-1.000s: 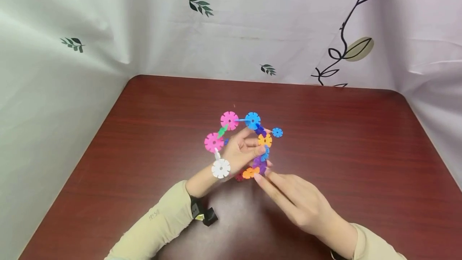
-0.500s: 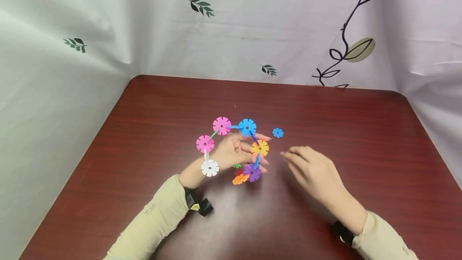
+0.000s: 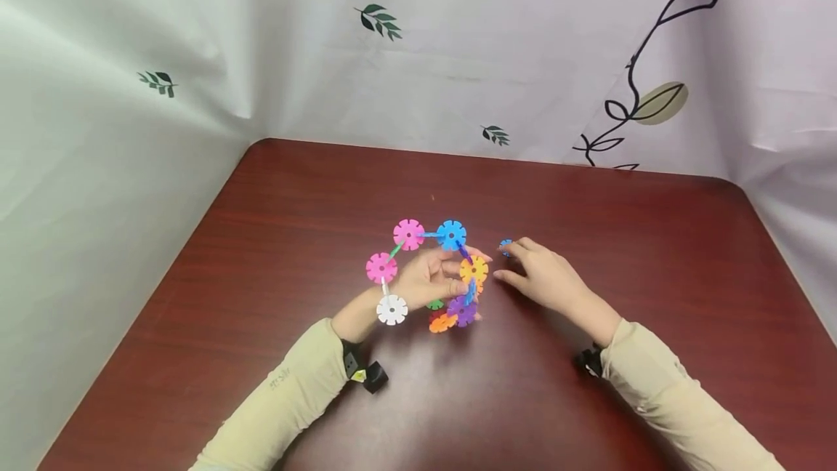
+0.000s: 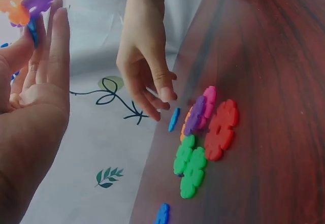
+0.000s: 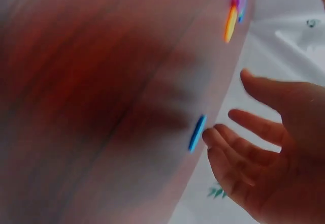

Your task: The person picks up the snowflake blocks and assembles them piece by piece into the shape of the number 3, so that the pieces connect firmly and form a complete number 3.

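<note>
My left hand (image 3: 425, 280) holds up a chain of notched plastic discs (image 3: 382, 268), pinching it between thumb and fingers near a yellow-orange disc (image 3: 474, 270). Pink, blue, purple, orange and white discs are linked edge to edge in an open curve. To its right, my right hand (image 3: 548, 276) hovers at a loose small blue disc (image 3: 506, 246) on the table, partly covered by the fingertips. The right wrist view shows this blue disc (image 5: 197, 133) just beyond loosely bent fingers, with the thumb apart; nothing is held there.
Several loose discs lie on the table under the left hand, among them a red disc (image 4: 222, 129), green discs (image 4: 193, 173) and a purple disc (image 4: 195, 116). The dark red table (image 3: 314, 187) meets a pale leaf-patterned curtain (image 3: 431, 57) at the back and sides.
My right hand has left the chain's lower end and moved right and away from me to the loose blue disc. The left hand keeps holding the chain, slightly turned.
</note>
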Demonstrator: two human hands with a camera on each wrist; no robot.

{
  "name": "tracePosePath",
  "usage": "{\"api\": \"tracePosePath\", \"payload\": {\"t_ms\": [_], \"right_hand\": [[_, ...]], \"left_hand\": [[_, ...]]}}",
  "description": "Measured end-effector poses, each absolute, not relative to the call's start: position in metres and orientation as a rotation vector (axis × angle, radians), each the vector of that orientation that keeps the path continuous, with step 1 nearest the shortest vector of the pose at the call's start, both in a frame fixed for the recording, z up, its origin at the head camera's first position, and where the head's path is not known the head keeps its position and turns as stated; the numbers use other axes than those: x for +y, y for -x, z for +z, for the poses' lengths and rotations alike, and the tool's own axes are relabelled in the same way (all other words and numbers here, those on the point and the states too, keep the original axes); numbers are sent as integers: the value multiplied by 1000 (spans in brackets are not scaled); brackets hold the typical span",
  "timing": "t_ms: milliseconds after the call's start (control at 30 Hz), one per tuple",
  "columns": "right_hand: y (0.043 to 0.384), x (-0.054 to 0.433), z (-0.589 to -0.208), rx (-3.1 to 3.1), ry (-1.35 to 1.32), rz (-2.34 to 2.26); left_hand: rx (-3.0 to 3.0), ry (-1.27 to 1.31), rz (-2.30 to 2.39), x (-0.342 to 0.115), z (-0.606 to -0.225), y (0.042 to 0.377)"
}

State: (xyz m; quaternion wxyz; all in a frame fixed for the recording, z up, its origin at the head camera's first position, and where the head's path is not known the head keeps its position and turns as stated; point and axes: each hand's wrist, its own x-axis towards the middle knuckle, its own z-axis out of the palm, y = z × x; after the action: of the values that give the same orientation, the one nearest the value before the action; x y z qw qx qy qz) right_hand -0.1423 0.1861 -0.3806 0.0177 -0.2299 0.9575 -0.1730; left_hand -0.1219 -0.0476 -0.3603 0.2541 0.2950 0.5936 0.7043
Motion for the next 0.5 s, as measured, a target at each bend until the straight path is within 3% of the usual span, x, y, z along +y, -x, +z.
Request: {"api": "tracePosePath", "payload": {"t_ms": [200,500], "right_hand": [[139,172,-384,2870,831,-581],[143,165,-385,2716,823,-596]], "left_hand": [[1776,-678,1786,-50,-357,122],[1740,-696,1797,-52,-358,120]]}}
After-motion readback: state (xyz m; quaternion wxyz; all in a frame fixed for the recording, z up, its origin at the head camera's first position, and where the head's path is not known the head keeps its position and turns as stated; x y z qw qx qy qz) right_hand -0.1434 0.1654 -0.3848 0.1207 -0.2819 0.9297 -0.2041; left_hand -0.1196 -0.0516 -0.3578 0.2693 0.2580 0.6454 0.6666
